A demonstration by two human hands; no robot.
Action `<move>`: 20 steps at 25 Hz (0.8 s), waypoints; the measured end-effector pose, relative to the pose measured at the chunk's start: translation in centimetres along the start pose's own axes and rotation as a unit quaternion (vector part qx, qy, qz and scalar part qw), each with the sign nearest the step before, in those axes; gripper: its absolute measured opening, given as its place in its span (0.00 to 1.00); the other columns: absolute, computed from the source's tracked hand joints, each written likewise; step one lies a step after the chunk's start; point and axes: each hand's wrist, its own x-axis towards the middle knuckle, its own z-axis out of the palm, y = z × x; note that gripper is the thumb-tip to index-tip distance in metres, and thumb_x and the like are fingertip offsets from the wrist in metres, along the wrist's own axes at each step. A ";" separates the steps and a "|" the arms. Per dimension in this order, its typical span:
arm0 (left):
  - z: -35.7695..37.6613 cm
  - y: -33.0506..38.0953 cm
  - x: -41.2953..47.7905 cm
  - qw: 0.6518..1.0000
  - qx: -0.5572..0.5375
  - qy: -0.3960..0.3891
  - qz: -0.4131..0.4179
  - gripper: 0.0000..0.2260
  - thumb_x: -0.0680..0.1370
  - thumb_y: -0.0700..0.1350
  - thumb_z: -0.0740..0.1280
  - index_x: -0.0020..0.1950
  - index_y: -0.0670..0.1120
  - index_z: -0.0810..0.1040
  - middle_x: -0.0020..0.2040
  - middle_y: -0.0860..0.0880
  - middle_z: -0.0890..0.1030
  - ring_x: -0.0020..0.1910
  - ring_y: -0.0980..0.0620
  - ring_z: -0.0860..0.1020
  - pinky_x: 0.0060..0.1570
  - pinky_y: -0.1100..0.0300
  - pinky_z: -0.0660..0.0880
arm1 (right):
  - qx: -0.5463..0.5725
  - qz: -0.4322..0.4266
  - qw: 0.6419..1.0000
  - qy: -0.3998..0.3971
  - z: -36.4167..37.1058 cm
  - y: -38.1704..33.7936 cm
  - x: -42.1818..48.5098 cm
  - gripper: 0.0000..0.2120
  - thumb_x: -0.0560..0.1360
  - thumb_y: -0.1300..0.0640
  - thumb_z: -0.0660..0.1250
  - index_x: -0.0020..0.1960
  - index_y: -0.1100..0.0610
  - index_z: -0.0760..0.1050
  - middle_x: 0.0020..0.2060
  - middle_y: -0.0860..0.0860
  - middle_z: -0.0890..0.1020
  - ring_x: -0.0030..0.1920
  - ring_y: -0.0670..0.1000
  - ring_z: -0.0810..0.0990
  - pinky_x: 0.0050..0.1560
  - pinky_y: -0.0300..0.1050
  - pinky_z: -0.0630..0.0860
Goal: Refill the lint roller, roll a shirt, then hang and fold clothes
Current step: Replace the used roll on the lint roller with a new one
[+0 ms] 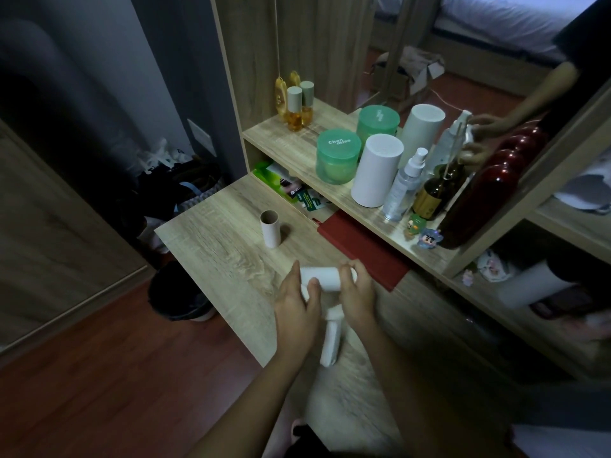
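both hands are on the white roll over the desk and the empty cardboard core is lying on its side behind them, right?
Not quite. The head view shows the cardboard core standing upright on the desk, not lying on its side. The rest holds: the left hand and right hand are both on the white roll.

Roller handle (331, 338) blurred, ends hand-covered.

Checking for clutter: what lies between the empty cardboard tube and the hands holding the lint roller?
Nothing: the head view shows only bare desk between cardboard tube and lint roller.
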 end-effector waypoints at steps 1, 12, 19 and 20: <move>-0.2 -0.3 0.3 0.999 -0.021 -0.004 -0.028 0.23 0.80 0.51 0.61 0.73 0.45 0.64 0.64 0.44 0.76 0.63 0.54 0.73 0.62 0.60 0.70 | -0.023 -0.026 0.999 -0.024 -0.3 -0.1 0.2 0.07 0.76 0.49 0.57 0.43 0.49 0.71 0.44 0.52 0.78 0.47 0.54 0.79 0.40 0.44 0.76; -1.7 -3.3 3.0 0.858 -0.429 -0.075 -0.270 0.14 0.78 0.42 0.64 0.63 0.44 0.75 0.53 0.44 0.81 0.47 0.49 0.82 0.50 0.57 0.79 | -0.121 -0.201 0.964 -0.123 -0.6 -1.4 -0.4 0.20 0.80 0.52 0.51 0.68 0.58 0.67 0.58 0.53 0.76 0.55 0.47 0.76 0.53 0.42 0.75; -1.3 -4.2 2.8 0.863 -0.416 -0.056 -0.281 0.08 0.77 0.42 0.66 0.55 0.48 0.79 0.51 0.43 0.82 0.49 0.43 0.78 0.59 0.48 0.73 | -0.216 -0.218 0.945 -0.110 -1.1 -1.8 0.1 0.17 0.81 0.59 0.54 0.67 0.61 0.69 0.59 0.58 0.78 0.56 0.45 0.73 0.53 0.27 0.64; -1.2 -4.5 2.7 0.864 -0.415 -0.054 -0.279 0.09 0.77 0.42 0.66 0.56 0.46 0.79 0.50 0.43 0.82 0.49 0.43 0.78 0.59 0.48 0.72 | -0.218 -0.217 0.945 -0.113 -1.0 -1.8 0.1 0.17 0.81 0.60 0.54 0.68 0.61 0.69 0.60 0.58 0.78 0.57 0.46 0.74 0.54 0.30 0.65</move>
